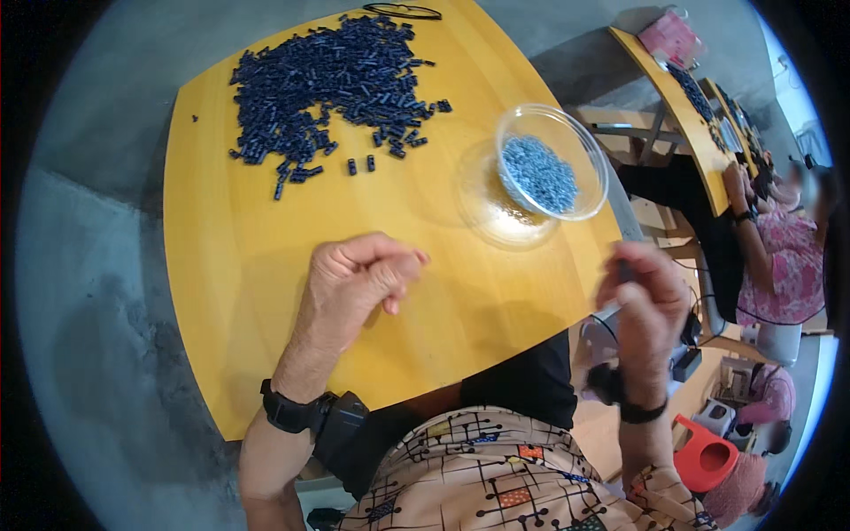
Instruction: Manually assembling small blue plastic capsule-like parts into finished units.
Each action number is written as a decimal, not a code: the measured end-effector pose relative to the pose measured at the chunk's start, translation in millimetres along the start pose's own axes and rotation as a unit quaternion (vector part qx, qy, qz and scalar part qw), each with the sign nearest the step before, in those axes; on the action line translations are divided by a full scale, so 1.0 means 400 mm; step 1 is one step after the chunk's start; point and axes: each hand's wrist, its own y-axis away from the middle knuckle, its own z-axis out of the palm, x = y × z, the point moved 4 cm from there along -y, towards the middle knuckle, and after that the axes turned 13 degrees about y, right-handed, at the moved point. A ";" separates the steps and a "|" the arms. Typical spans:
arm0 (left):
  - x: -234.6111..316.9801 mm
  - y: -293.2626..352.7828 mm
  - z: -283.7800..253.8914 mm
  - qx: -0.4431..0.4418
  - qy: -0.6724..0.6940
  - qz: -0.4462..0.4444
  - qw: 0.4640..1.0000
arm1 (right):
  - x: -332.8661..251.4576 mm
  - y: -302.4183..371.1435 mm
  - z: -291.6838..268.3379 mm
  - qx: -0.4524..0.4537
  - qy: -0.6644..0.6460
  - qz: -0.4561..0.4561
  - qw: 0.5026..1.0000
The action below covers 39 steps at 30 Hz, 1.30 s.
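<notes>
My left hand (367, 273) is over the middle of the yellow table, its fingers curled and thumb pressed to the fingertips. Anything inside that pinch is hidden or too small to name. My right hand (651, 296), smeared by motion, is off the table's right edge, closed with a small dark plastic piece (626, 271) between thumb and fingers. Beyond my left hand spreads a big heap of small dark blue cylindrical plastic pieces (323, 80). A clear round bowl (591, 146) of small silvery metal parts (538, 175) stands nearer my right hand.
The yellow table (266, 292) has rounded edges. Eyeglasses (403, 11) lie at its far edge. To the right, another person (775, 265) in a pink patterned top sits at a second table (704, 159) with dark pieces on it. A red plastic chair (706, 456) stands lower right.
</notes>
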 end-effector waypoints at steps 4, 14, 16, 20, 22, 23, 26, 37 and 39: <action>0.052 -0.020 -0.068 0.150 -0.072 0.138 0.976 | 0.149 -0.041 -0.211 0.104 0.075 0.057 0.990; 0.110 -0.135 -0.081 0.205 -0.462 0.286 0.814 | 0.360 -0.027 -0.363 0.080 0.339 0.141 0.927; 0.101 -0.156 -0.091 0.214 -0.531 0.287 0.768 | 0.259 -0.045 -0.297 0.062 0.230 0.139 0.961; 0.097 -0.163 -0.098 0.219 -0.543 0.253 0.770 | 0.057 -0.090 -0.149 -0.002 0.178 0.026 0.984; 0.093 -0.169 -0.094 0.208 -0.539 0.252 0.776 | 0.002 -0.120 -0.089 -0.012 0.199 -0.022 0.980; 0.093 -0.165 -0.101 0.208 -0.540 0.248 0.777 | -0.014 -0.141 -0.050 -0.032 0.212 -0.072 0.974; 0.097 -0.150 -0.101 0.203 -0.528 0.262 0.782 | -0.054 -0.207 0.037 -0.078 0.298 -0.163 0.937; 0.031 -0.069 -0.076 0.207 -0.191 0.084 0.956 | 0.059 -0.346 0.188 -0.189 0.460 -0.190 0.847; 0.029 -0.059 -0.059 0.187 -0.162 0.089 0.965 | 0.059 -0.345 0.188 -0.187 0.443 -0.174 0.859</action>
